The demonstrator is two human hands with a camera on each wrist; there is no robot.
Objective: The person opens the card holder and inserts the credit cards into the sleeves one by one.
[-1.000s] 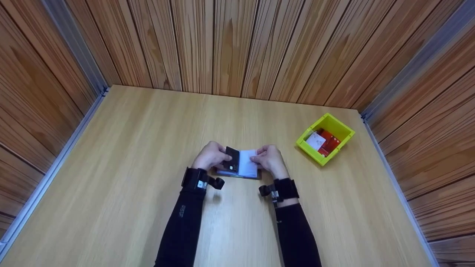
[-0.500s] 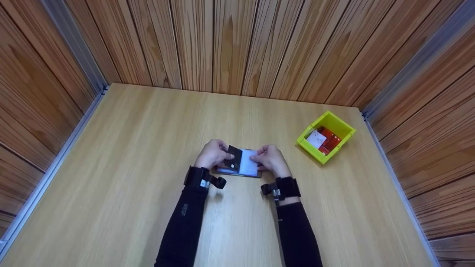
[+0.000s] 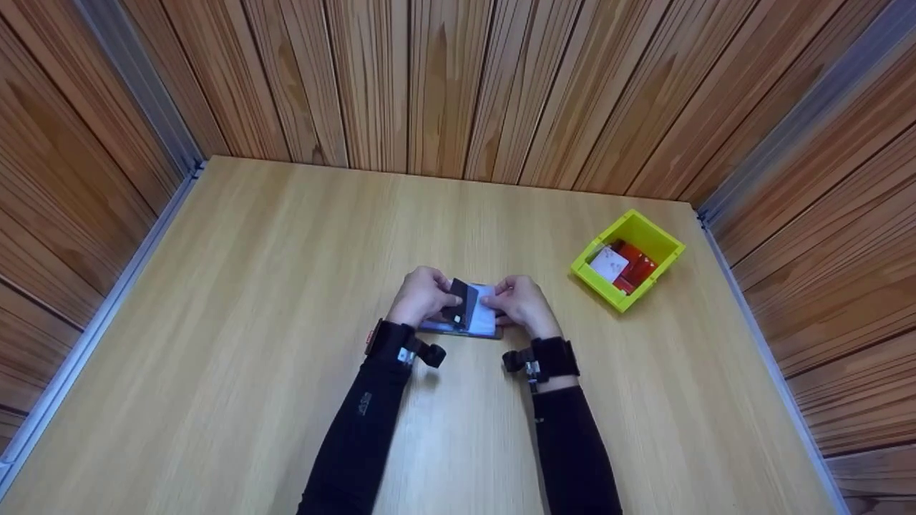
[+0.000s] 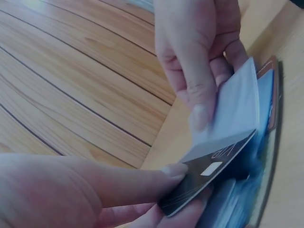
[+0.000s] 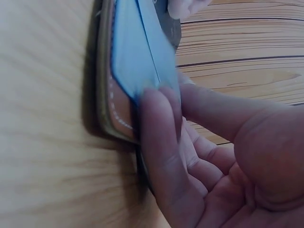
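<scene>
Between the desk's (image 3: 286, 250) side edges, the left hand's (image 3: 418, 296) grip pinches one black card (image 4: 194, 183) at one open card wallet (image 5: 121, 110), the right hand's (image 3: 527, 305) its sleeves (image 4: 232, 107), too overlapped to count.

Pale wood worktop (image 3: 250, 286) below left hand (image 3: 419, 295); plank back wall (image 3: 436, 93) beyond it; plank side wall (image 3: 57, 179) to its left, grey metal post (image 3: 136, 79) between.

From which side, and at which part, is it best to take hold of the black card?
The card is probably best pinched by its left edge, coming from the person's left, thumb on the upper face and fingers beneath, as the left hand holds it. It is thin, flat and tilted, and its right side is close to the sleeve that the right hand pinches.
</scene>
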